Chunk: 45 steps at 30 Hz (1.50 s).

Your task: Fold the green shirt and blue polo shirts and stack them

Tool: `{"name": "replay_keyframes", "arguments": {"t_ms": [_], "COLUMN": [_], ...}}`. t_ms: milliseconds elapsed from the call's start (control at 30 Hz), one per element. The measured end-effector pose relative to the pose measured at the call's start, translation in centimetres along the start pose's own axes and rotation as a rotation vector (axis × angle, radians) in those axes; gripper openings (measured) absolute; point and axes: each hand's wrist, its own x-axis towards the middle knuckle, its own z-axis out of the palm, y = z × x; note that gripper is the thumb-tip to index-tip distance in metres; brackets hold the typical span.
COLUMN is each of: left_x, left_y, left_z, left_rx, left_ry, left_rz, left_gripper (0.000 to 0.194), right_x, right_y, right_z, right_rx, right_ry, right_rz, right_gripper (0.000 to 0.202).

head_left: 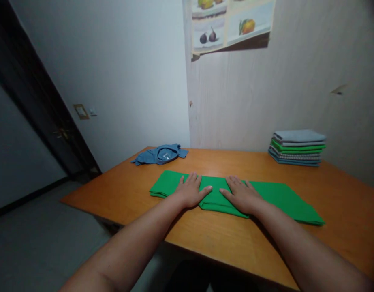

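A green cloth (276, 196) lies folded into a long flat strip across the table in front of me. Its middle part is doubled into a thicker section toward my side. My left hand (191, 191) rests flat on the cloth left of its middle, fingers apart and thumb pointing right. On the thicker section lies my right hand (240, 194), also flat with the fingers spread and the thumb pointing left. A short stretch of green fabric shows between the two thumbs. Neither hand grips anything.
The orange-brown wooden table (205, 241) meets the wall at the back. A stack of folded cloths (298, 148) stands at the back right. Crumpled blue fabric (161, 155) lies at the back left. A poster with fruit (209, 30) hangs on the wall.
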Motion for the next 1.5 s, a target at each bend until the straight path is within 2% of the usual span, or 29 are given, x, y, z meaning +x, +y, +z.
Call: {"name": "replay_keyframes", "arguments": {"t_ms": [233,300,367,433,467,533,633,733,800,900,1000,1100,1167,1300,1500], "left_x": [-1.7,-1.4,-1.0,-0.6,-0.5,-0.5,-0.8,-0.7,-0.3,0.4,0.6,0.2,-0.2,-0.6,-0.7], "left_y": [-3.4,-4.8,-6.1,-7.4,-8.1,-9.5,-11.6,-13.1,-13.5,-12.9,-11.5,-10.4,-10.4,-11.7,-14.7], "left_z": [-1.1,-2.1,-2.9,-3.4,-3.4,-3.0,-2.3,-2.6,-3.3,-4.0,-3.5,-2.2,-1.6,-1.6,-3.4], "left_rx": [-0.04,-0.071,-0.077,-0.04,-0.01,0.038,0.064,0.078,0.088,0.099,0.09,0.046,0.018,0.008,0.047], "left_ry": [0.021,0.091,0.224,0.311,0.297,0.174,-0.02,-0.046,-0.013,0.09,0.159,0.069,-0.011,-0.066,-0.054], "left_rz": [-0.069,-0.044,-0.032,-0.019,-0.003,0.01,-0.107,-0.215,-0.215,-0.215,-0.164,-0.037,-0.01,-0.083,-0.274], "left_gripper": [0.087,0.074,0.06,0.055,0.055,0.063,0.079,0.078,0.071,0.066,0.065,0.074,0.084,0.09,0.076], "right_x": [0.2,0.2,0.3,0.3,0.3,0.3,0.3,0.3,0.2,0.2,0.1,0.0,0.0,-0.1,-0.2], "right_y": [0.3,0.3,0.3,0.3,0.4,0.4,0.5,0.5,0.5,0.5,0.4,0.4,0.3,0.2,0.1], "right_z": [0.5,0.6,0.7,0.8,0.9,1.0,1.0,1.1,1.0,1.0,0.8,0.7,0.6,0.3,0.2], "right_rx": [-0.003,-0.004,-0.005,-0.006,-0.007,-0.009,-0.008,-0.007,-0.008,-0.012,-0.018,-0.026,-0.027,-0.018,0.001], "right_ry": [0.011,0.016,0.024,0.034,0.04,0.05,0.052,0.052,0.056,0.047,0.036,0.029,0.028,0.026,0.016], "right_rz": [-0.008,-0.011,-0.015,-0.016,-0.017,-0.017,-0.019,-0.023,-0.021,-0.014,-0.011,-0.008,-0.01,-0.008,-0.012], "right_gripper": [0.085,0.084,0.084,0.085,0.085,0.085,0.085,0.085,0.085,0.085,0.084,0.084,0.085,0.085,0.085]}}
